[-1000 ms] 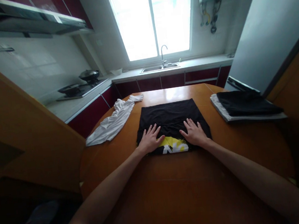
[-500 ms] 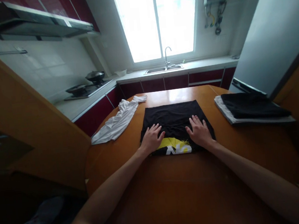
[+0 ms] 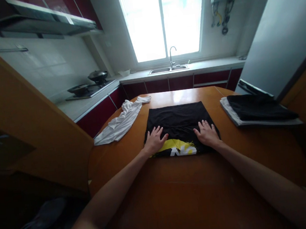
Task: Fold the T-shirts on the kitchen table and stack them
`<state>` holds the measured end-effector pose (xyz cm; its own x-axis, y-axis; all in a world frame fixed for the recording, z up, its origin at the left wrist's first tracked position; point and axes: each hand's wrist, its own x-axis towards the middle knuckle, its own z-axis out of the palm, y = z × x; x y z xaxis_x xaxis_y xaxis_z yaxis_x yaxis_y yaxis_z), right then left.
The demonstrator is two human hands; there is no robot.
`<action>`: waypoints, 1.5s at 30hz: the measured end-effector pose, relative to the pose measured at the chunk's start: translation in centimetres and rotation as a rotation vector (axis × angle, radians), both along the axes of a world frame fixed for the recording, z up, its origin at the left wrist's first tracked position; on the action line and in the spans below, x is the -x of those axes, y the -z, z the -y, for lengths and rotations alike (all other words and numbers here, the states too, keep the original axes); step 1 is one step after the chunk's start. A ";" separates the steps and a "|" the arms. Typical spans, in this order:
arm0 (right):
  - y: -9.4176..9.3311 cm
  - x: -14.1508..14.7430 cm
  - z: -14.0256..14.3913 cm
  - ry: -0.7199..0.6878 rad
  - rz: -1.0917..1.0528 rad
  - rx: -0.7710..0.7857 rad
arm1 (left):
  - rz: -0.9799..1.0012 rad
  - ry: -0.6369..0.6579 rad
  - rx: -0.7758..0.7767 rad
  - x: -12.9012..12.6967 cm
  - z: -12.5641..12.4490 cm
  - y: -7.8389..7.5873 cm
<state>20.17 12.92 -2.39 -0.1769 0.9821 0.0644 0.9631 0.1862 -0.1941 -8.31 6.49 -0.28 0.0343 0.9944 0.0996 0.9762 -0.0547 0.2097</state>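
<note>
A folded black shirt [image 3: 179, 119] with a yellow and white print at its near edge lies in the middle of the round wooden table [image 3: 199, 189]. My left hand [image 3: 154, 140] rests flat on the shirt's near left part, fingers spread. My right hand [image 3: 207, 134] lies flat on its near right part, fingers spread too. Neither hand grips the cloth.
A crumpled white garment [image 3: 121, 120] lies on the table's left edge. A stack of folded dark and white clothes [image 3: 256, 109] sits at the right. Behind are a counter with a sink [image 3: 168, 69], a stove with a wok [image 3: 97, 76], and a tall grey fridge [image 3: 275, 32] at right.
Both hands have slid slightly outward over the shirt, the right one more toward the right edge. The shirt stays in place.
</note>
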 end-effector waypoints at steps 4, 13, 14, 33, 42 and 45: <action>0.1 0.1 -0.2 0.034 0.000 0.002 | -0.034 0.000 0.000 0.0 -0.1 0.2; -0.8 0.2 1.0 0.010 -0.025 -0.160 | 0.016 0.003 -0.009 0.1 -0.2 -0.1; -1.2 0.3 1.4 -0.003 -0.028 -0.214 | 0.026 0.004 -0.035 0.1 -0.1 -0.4; -1.0 1.6 2.5 -0.216 -0.108 -0.114 | 0.060 0.213 -0.103 -0.9 1.0 -1.4; -1.0 2.9 4.1 -0.358 -0.026 0.001 | -0.050 0.300 0.051 -2.0 1.1 -0.7; -1.4 2.9 4.3 -0.326 -0.044 -0.074 | -0.022 0.331 -0.010 -2.5 1.6 -1.4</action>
